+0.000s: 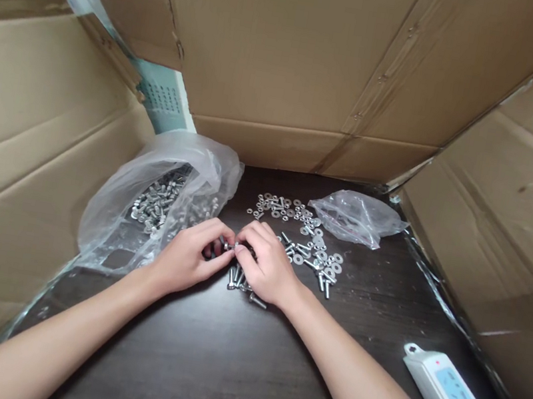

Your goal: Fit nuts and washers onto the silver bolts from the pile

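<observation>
A small metal bolt (227, 246) lies roughly level between my two hands. My left hand (191, 255) pinches one end of it between thumb and fingers. The fingertips of my right hand (268, 268) close on its other end; whether a nut or washer sits there is too small to tell. Below and partly behind my right hand lie several loose bolts (258, 301). Beyond that hand, a scatter of flat washers (336, 259), nuts (285, 218) and more bolts spreads over the dark tabletop (180, 361).
To the left, an open clear plastic bag (101, 220) holds many bolts (157, 202). A crumpled clear bag (357, 217) lies at the back right. A white power strip (458, 392) occupies the right front. Cardboard walls (290, 48) enclose the back and both sides.
</observation>
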